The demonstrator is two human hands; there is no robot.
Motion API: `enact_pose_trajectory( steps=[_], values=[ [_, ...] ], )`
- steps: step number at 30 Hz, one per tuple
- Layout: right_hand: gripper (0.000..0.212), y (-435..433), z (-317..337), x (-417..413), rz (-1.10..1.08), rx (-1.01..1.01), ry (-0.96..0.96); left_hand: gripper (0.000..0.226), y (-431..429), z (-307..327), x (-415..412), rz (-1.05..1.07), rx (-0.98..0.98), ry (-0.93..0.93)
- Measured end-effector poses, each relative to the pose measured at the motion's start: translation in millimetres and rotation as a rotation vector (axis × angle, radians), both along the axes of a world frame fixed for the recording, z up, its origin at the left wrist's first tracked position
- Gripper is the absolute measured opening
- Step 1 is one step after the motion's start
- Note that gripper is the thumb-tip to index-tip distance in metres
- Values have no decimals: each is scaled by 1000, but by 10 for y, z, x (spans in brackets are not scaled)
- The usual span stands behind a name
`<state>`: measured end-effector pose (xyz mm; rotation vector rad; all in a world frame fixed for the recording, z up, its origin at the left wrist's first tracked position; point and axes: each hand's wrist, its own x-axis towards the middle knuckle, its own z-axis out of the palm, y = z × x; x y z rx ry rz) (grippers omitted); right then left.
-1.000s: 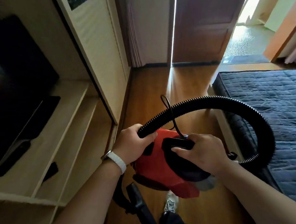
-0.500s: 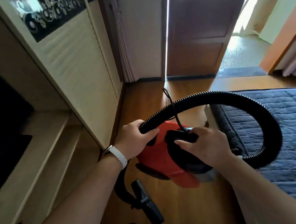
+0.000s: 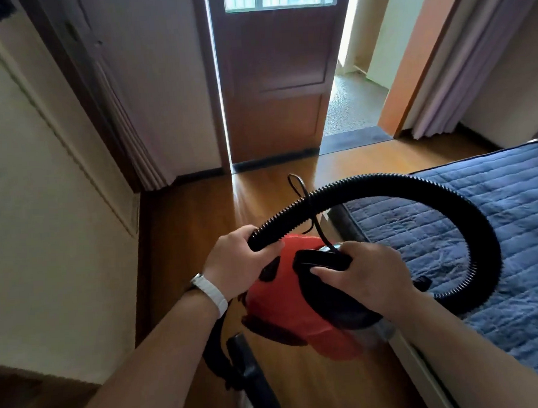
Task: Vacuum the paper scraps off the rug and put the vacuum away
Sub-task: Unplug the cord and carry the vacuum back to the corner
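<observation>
Vacuum (image 3: 285, 299) tilted nose-down toward viewer, handle in clenched right hand (image 3: 363, 280), hose (image 3: 416, 183) in left hand (image 3: 236, 261).

One view only, riding on the person's head, looking forward and steeply down. It sits close over both grips: the left hand (image 3: 238, 261) and the right hand (image 3: 363, 277) fill the lower middle, forearms running in from the bottom edge. Straight beyond the grips the lens faces a brown door (image 3: 275, 78), far off at the top. Left of the grips a pale cabinet side (image 3: 42, 184) bows with the wide-angle bend; right of them, the blue quilted rug (image 3: 511, 222) runs to the edge. Wooden floor (image 3: 185, 239) lies below.
</observation>
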<state>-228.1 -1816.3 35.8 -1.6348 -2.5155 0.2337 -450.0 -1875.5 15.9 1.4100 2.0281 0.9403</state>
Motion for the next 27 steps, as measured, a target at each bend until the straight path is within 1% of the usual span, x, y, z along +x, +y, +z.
enact_pose_trajectory(
  steps=[6, 10, 13, 18, 21, 24, 27],
  values=[
    [58, 832, 161, -475, -131, 24, 31, 30, 1117, 216, -572, -146, 26, 9],
    [60, 1458, 143, -707, -200, 13, 36, 29, 1841, 263, -844, -182, 15, 34],
    [60, 1975, 60, -857, -217, -31, 39, 31, 2419, 225, -1022, -204, 6, 25],
    [63, 3025, -208, -1084, -180, -62, 47, 35, 3489, 104, -1225, -164, -29, 120],
    [57, 3673, -283, -1190, -163, -123, 108, 35, 4136, 51, -1325, -150, -54, 130],
    [44, 4302, -220, -1260, -144, -167, 135, 38, 4740, 92, -1391, -123, -98, 159],
    [47, 4950, -161, -1297, -147, -130, 173, 34, 5339, 205, -1424, -109, -68, 187]
  ],
)
